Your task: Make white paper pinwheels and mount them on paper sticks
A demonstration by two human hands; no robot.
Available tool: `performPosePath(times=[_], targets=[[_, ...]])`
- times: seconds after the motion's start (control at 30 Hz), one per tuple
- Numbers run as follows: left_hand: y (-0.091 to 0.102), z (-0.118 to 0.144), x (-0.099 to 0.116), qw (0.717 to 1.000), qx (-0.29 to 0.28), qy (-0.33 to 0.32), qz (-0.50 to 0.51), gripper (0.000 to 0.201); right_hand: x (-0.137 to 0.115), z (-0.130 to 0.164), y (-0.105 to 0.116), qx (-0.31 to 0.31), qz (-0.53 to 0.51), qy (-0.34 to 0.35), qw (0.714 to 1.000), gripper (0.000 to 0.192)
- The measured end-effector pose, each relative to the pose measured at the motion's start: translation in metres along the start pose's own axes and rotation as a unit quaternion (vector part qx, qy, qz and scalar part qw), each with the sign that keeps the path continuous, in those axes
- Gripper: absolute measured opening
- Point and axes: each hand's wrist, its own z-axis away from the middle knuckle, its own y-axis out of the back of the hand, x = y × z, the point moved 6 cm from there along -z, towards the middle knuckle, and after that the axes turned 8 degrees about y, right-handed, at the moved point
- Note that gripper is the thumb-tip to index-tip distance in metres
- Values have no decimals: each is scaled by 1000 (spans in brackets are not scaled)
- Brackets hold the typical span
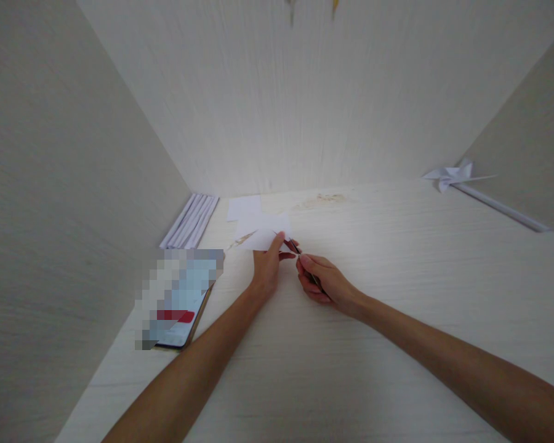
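Note:
My left hand (268, 266) pinches a small white sheet of paper (261, 240) between thumb and fingers, just above the tabletop. My right hand (322, 278) is closed around a slim dark tool (296, 247). Its tip points up and left, reaching the paper's right edge beside my left fingers. Whether it is scissors or a knife, I cannot tell. Behind the held sheet lie more white paper squares (244, 208), partly overlapping.
Left of my hands, several rolled white paper sticks (191, 220) lie side by side. Nearer me is a phone (172, 336), its screen partly blurred out. At the far right, a white paper pinwheel (452, 175) on a paper stick lies against the wall (535, 135).

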Motion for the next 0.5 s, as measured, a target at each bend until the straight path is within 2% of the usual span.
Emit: performPosePath(times=[0.37, 0.5], targets=[[-1, 2, 1, 1000, -1, 0, -6, 16, -1, 0, 1, 12, 19, 1, 1000, 28], [4, 1, 3, 999, 34, -10, 6, 14, -3, 1, -1, 9, 35, 15, 999, 32]])
